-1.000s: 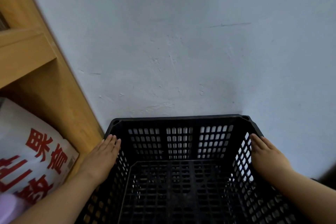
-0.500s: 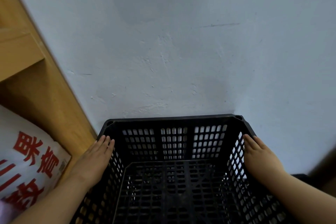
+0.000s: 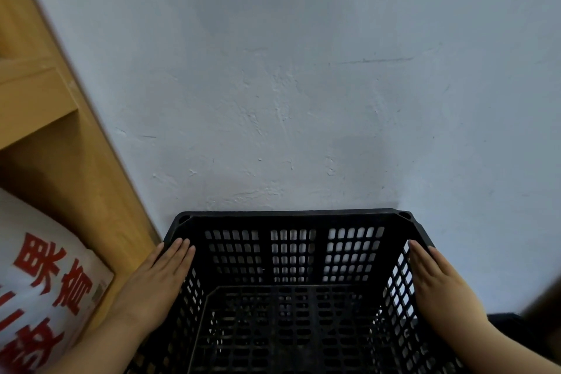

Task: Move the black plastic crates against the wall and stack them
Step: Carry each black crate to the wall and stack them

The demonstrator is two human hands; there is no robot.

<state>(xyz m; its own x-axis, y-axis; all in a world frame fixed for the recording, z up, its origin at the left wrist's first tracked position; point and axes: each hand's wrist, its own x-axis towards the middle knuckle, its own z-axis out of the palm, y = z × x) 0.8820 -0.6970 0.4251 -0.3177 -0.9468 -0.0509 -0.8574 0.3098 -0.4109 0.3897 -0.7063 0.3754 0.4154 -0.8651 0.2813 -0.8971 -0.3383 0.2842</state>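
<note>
An empty black plastic crate (image 3: 291, 215) with latticed walls fills the lower middle of the view, and its far rim meets the pale blue-grey wall (image 3: 303, 100). My left hand (image 3: 154, 285) lies flat, fingers straight, along the crate's left rim and side. Pressed flat on the right side is my right hand (image 3: 437, 285). The crate is held between both palms. Whatever is under the crate is hidden.
A wooden shelf unit (image 3: 60, 136) stands close on the left, with a white sack with red characters (image 3: 45, 276) in its lower bay. At the lower right, part of another dark object (image 3: 504, 325) shows beside a blurred brown shape (image 3: 546, 297).
The crate has dropped slightly in the view and stays at the wall. Both hands keep their places on its sides.
</note>
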